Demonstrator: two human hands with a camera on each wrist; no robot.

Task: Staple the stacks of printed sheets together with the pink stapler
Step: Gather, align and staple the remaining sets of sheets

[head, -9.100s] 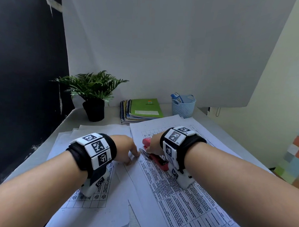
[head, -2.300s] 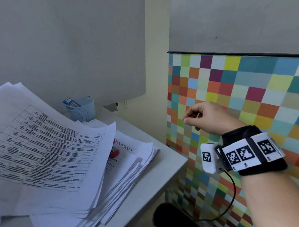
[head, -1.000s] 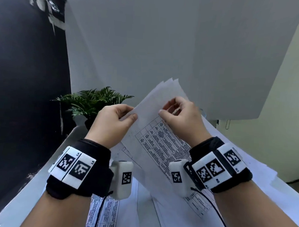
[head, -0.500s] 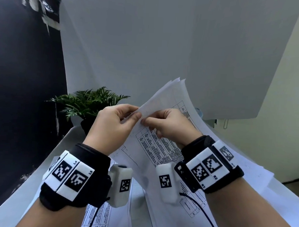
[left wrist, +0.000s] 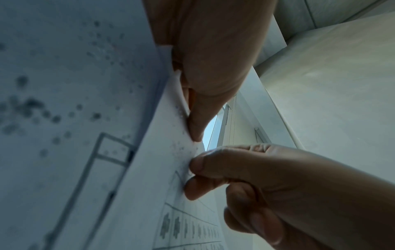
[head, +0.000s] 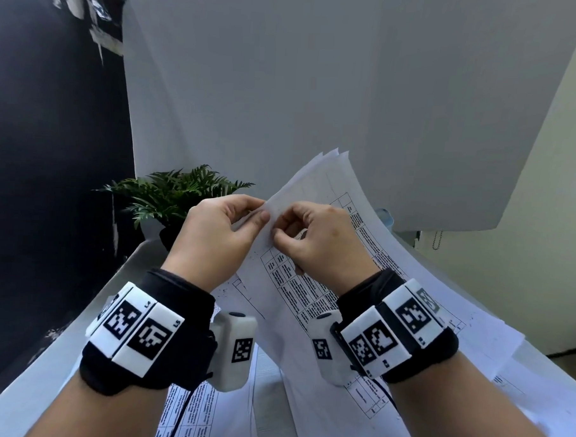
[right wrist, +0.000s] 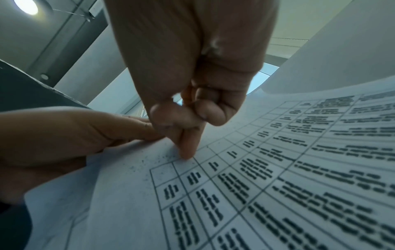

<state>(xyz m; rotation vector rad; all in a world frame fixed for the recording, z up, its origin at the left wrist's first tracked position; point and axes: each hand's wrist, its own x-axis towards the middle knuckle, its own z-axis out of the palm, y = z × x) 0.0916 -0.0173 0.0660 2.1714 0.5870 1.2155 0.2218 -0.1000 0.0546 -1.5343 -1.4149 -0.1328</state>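
I hold a stack of printed sheets (head: 313, 295) lifted above the table, its top corner fanned out. My left hand (head: 262, 217) pinches the stack's left edge near that corner between thumb and fingers. My right hand (head: 277, 232) is right beside it, fingers curled, fingertips picking at the top sheet just above the printed table. In the left wrist view the left hand (left wrist: 189, 118) clamps the paper edge while the right hand's fingertips (left wrist: 193, 166) touch the sheet. In the right wrist view the right hand (right wrist: 186, 150) has one finger pressed on the page. The pink stapler is not in view.
More printed sheets (head: 202, 412) lie on the grey table (head: 42, 376) under my wrists and spread to the right (head: 504, 376). A potted fern (head: 178, 197) stands at the back left. A white backdrop hangs behind, a black wall on the left.
Over the last second my right hand slid down and left along the sheet until it met the left thumb at the corner. The stack stays lifted; the left hand keeps its pinch.
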